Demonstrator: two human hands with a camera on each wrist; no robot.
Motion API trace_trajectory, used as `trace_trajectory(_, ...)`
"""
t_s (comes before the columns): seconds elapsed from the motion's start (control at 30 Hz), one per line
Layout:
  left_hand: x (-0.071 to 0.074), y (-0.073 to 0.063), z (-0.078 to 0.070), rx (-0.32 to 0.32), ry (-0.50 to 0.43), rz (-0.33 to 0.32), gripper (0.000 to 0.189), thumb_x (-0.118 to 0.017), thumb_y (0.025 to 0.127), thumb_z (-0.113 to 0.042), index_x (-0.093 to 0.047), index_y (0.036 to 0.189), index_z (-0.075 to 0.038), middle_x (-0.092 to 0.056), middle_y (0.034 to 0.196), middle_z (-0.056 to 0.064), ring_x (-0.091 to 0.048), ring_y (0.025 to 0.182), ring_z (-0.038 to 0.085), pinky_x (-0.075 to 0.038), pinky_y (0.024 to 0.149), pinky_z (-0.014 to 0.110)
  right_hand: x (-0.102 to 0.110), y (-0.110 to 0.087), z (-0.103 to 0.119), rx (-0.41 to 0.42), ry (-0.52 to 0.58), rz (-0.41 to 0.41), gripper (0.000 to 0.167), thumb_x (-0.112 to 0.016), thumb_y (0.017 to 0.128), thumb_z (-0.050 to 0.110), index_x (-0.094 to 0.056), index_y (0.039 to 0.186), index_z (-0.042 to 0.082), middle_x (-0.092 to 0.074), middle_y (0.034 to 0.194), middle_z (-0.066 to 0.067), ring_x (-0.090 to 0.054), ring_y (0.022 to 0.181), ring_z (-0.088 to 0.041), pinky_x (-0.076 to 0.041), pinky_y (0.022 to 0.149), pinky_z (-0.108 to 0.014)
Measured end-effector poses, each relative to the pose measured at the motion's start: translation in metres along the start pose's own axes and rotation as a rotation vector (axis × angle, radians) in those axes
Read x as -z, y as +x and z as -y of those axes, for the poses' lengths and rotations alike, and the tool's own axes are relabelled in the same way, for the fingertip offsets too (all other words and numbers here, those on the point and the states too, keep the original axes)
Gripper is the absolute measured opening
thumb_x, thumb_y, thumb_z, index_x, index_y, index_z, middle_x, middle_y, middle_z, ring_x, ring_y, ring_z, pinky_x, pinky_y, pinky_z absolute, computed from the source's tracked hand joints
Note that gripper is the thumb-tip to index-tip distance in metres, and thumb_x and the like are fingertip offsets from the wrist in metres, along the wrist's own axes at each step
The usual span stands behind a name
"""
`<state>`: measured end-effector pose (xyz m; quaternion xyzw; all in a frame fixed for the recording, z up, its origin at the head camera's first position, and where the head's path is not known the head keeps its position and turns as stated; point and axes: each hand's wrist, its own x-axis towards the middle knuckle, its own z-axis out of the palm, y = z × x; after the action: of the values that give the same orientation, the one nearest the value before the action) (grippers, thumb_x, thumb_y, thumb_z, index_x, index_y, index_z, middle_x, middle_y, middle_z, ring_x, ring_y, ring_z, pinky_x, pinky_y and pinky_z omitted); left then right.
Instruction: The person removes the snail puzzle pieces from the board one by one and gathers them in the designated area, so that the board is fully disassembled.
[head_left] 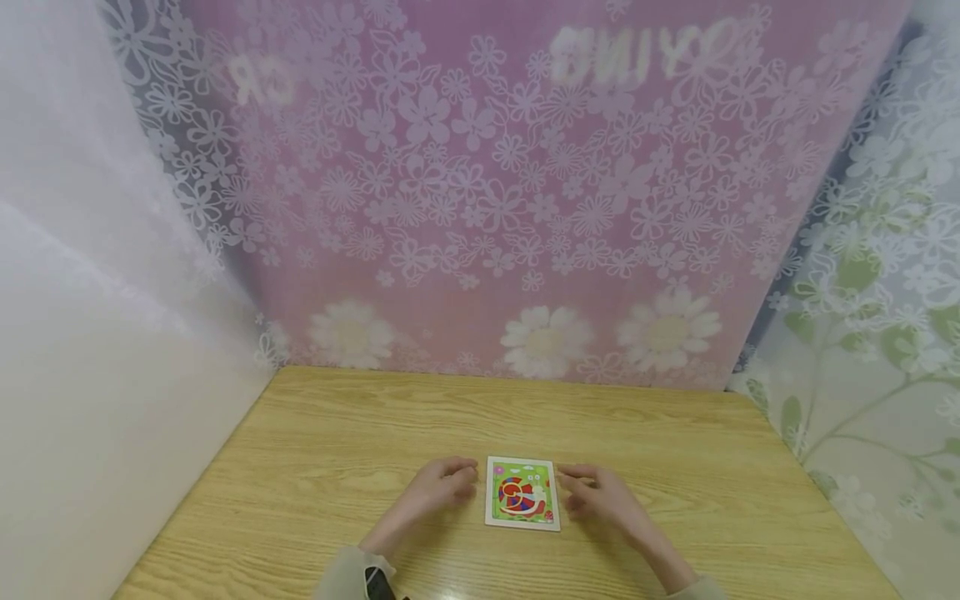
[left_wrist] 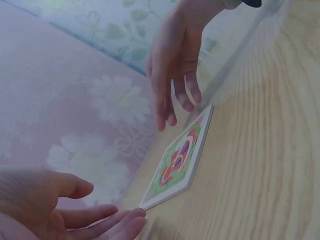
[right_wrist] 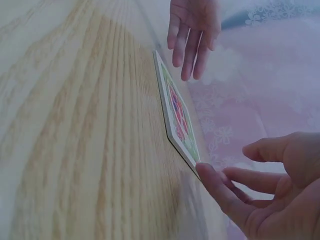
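We note a thin, white-bordered rectangular board with a red-and-green snail picture (head_left: 522, 493) flat on the pale wood-grain tabletop (head_left: 420, 417), long axis seemingly fore-and-aft, between left hand (head_left: 440, 484) and right hand (head_left: 602, 495), both hands' fingers (right_wrist: 220, 191) loose and empty, the right's looking nearer its edge.

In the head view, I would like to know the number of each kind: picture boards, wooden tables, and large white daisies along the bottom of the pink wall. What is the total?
Picture board: 1
Wooden table: 1
Large white daisies: 3
Total: 5
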<state>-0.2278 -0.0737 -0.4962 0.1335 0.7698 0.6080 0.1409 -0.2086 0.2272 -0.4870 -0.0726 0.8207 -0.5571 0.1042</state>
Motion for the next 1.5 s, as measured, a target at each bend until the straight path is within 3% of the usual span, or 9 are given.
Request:
trace_trajectory(0.1,0.003,0.0,-0.002,-0.024,0.003,-0.007,0.042,-0.053,0.105,-0.017,-0.056,0.134,0.013,-0.065,0.123,0.029,-0.069,0.105,0.039,-0.06,0.087,0.043,0.002,0.003,-0.001,0.081,-0.076,-0.019,0.044,-0.058,0.104,0.021,-0.057,0.136,-0.01,-0.06,0.131,-0.031,-0.071,0.096,-0.032,-0.062,0.076,-0.036)
trace_trajectory(0.3,0.006,0.005,-0.002,-0.084,0.023,-0.042,0.039,-0.05,0.107,-0.016,-0.057,0.134,0.011,-0.065,0.126,0.028,-0.067,0.108,0.041,-0.06,0.087,0.044,-0.001,0.009,0.0,0.304,-0.312,-0.054,0.031,-0.062,0.102,0.017,-0.068,0.127,-0.001,-0.066,0.127,-0.02,-0.065,0.113,-0.039,-0.06,0.085,-0.033)
trace_trajectory(0.57,0.005,0.014,0.0,-0.162,0.057,-0.082,0.036,-0.05,0.108,-0.015,-0.059,0.133,0.009,-0.066,0.125,0.025,-0.067,0.11,0.041,-0.059,0.086,0.048,-0.017,0.005,0.004,0.496,-0.625,0.048,0.039,-0.061,0.103,0.019,-0.062,0.136,-0.002,-0.058,0.142,-0.019,-0.055,0.129,-0.042,-0.05,0.099,-0.057)
trace_trajectory(0.73,0.004,0.018,-0.002,-0.17,0.097,-0.097,0.035,-0.051,0.108,-0.015,-0.061,0.132,0.008,-0.067,0.125,0.024,-0.068,0.108,0.039,-0.06,0.085,0.047,-0.026,0.003,0.007,0.534,-0.783,0.144,0.047,-0.06,0.104,0.022,-0.055,0.143,-0.002,-0.047,0.153,-0.019,-0.044,0.14,-0.041,-0.045,0.105,-0.057)
trace_trajectory(0.87,0.002,0.02,-0.003,-0.163,0.128,-0.104,0.033,-0.052,0.107,-0.016,-0.063,0.131,0.005,-0.067,0.125,0.022,-0.068,0.108,0.037,-0.06,0.085,0.046,-0.03,0.002,0.003,0.564,-0.87,0.186,0.05,-0.058,0.105,0.027,-0.051,0.147,0.001,-0.045,0.155,-0.018,-0.044,0.14,-0.04,-0.046,0.105,-0.058)
trace_trajectory(1.03,0.002,0.023,-0.001,-0.17,0.193,-0.097,0.032,-0.053,0.107,-0.016,-0.065,0.129,0.004,-0.068,0.124,0.021,-0.069,0.105,0.035,-0.061,0.081,0.043,-0.032,0.001,0.0,0.581,-0.92,0.232,0.054,-0.05,0.107,0.033,-0.045,0.152,0.003,-0.042,0.157,-0.017,-0.041,0.143,-0.04,-0.041,0.107,-0.064)
trace_trajectory(1.17,0.003,0.026,0.002,-0.183,0.285,-0.092,0.031,-0.055,0.106,-0.018,-0.068,0.127,0.002,-0.071,0.121,0.018,-0.07,0.101,0.033,-0.06,0.074,0.034,-0.033,0.0,0.001,0.598,-0.97,0.248,0.057,-0.047,0.108,0.038,-0.042,0.153,0.003,-0.04,0.158,-0.015,-0.04,0.143,-0.039,-0.039,0.107,-0.065)
trace_trajectory(1.3,0.003,0.029,0.004,-0.184,0.357,-0.099,0.029,-0.056,0.105,-0.019,-0.071,0.124,-0.003,-0.071,0.121,0.014,-0.069,0.104,0.031,-0.059,0.08,0.037,-0.034,-0.001,0.003,0.573,-0.998,0.257,0.059,-0.046,0.108,0.041,-0.043,0.154,0.005,-0.04,0.159,-0.014,-0.04,0.144,-0.038,-0.037,0.109,-0.065)
trace_trajectory(1.5,0.001,0.033,0.003,-0.183,0.388,-0.1,0.026,-0.057,0.105,-0.018,-0.073,0.12,-0.006,-0.072,0.119,0.011,-0.069,0.106,0.029,-0.058,0.087,0.044,-0.035,-0.002,0.007,0.536,-0.979,0.295,0.058,-0.047,0.108,0.04,-0.043,0.154,0.005,-0.039,0.159,-0.015,-0.043,0.141,-0.04,-0.036,0.108,-0.069)
